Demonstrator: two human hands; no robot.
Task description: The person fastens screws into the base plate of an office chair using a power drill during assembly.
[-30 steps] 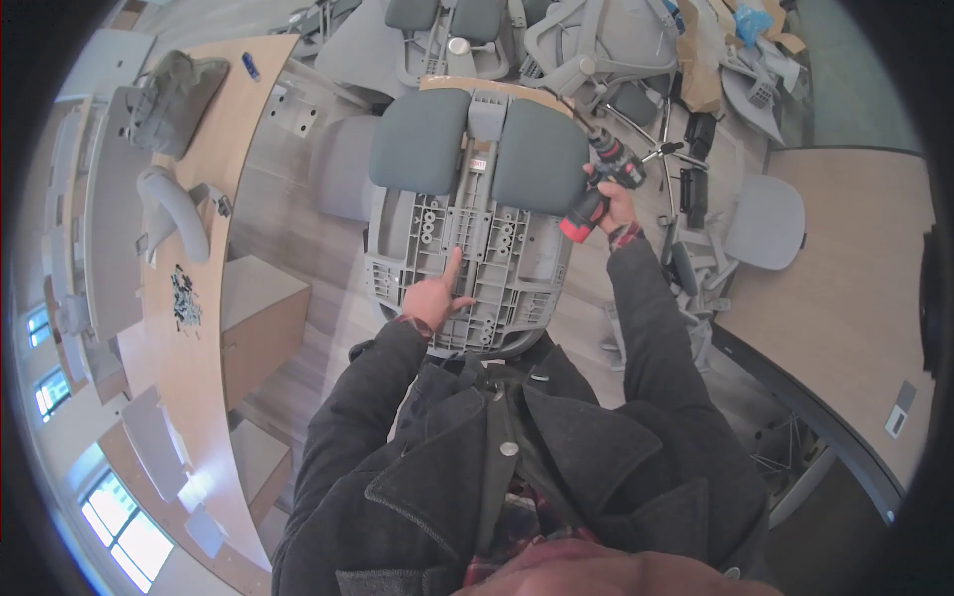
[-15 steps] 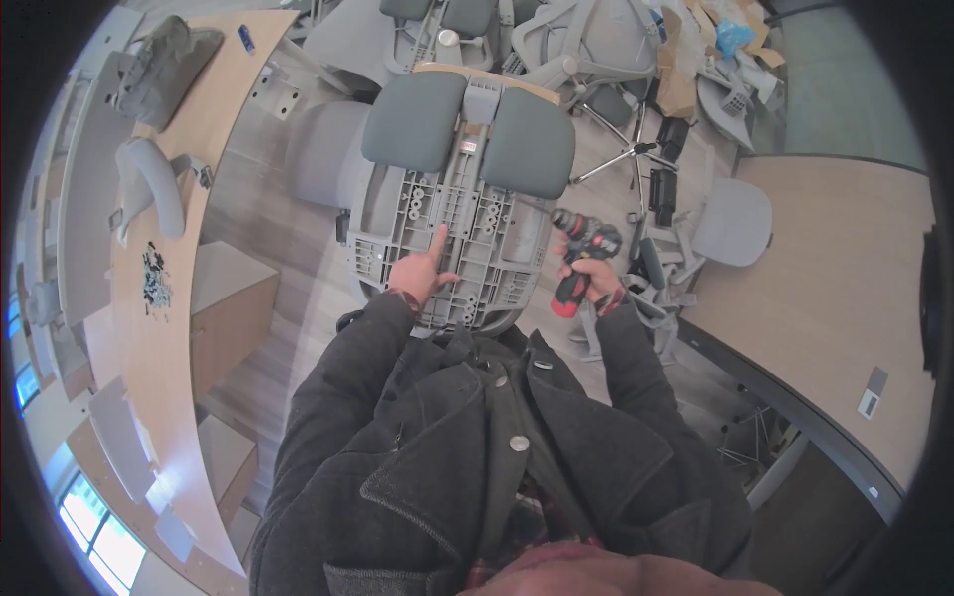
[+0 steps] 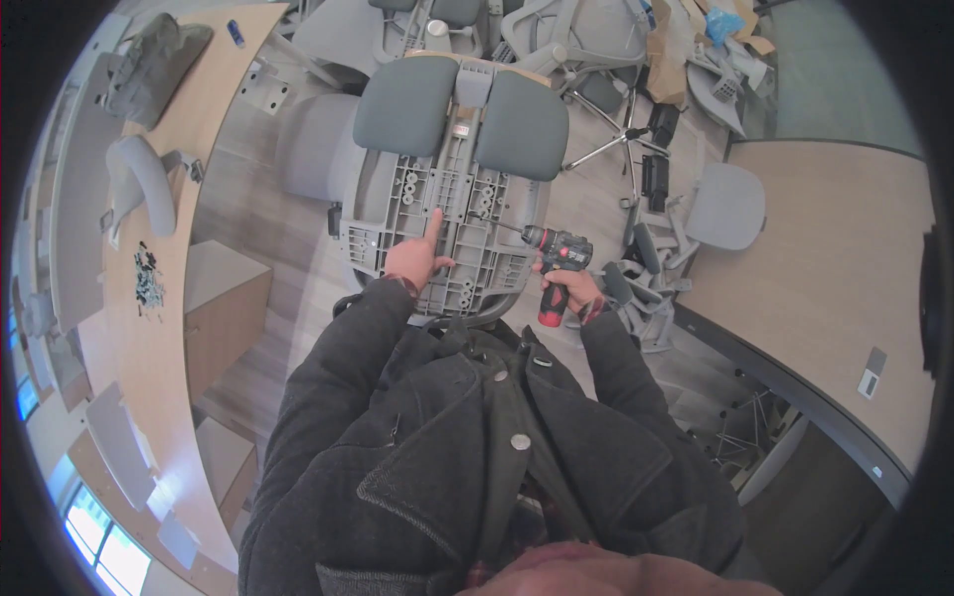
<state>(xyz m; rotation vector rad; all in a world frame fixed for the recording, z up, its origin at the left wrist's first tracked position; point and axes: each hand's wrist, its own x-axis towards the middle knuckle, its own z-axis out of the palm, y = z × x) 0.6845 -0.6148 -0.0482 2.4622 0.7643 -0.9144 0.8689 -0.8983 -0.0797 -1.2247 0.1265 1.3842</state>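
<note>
My right hand (image 3: 573, 288) grips the handle of a red and black power drill (image 3: 558, 248). The drill's long thin bit points left, over the grey plastic frame (image 3: 502, 268) of an upturned chair part. On that frame rests my left hand (image 3: 417, 258), with the index finger stretched out along its middle and the thumb spread to the side. Two dark green-grey pads, a left one (image 3: 401, 105) and a right one (image 3: 523, 124), lie at the frame's far end. Whether the bit touches the frame cannot be made out.
A curved desk (image 3: 216, 109) at the left holds a bag (image 3: 157, 74), an armrest part and a pile of small dark hardware (image 3: 149, 282). Chair parts and a wheeled base (image 3: 629, 134) lie beyond. Another table (image 3: 825, 258) stands at the right.
The drill has turned and moved left, so its bit now reaches over the frame. My left hand keeps its pointing pose. The whole view has shifted slightly.
</note>
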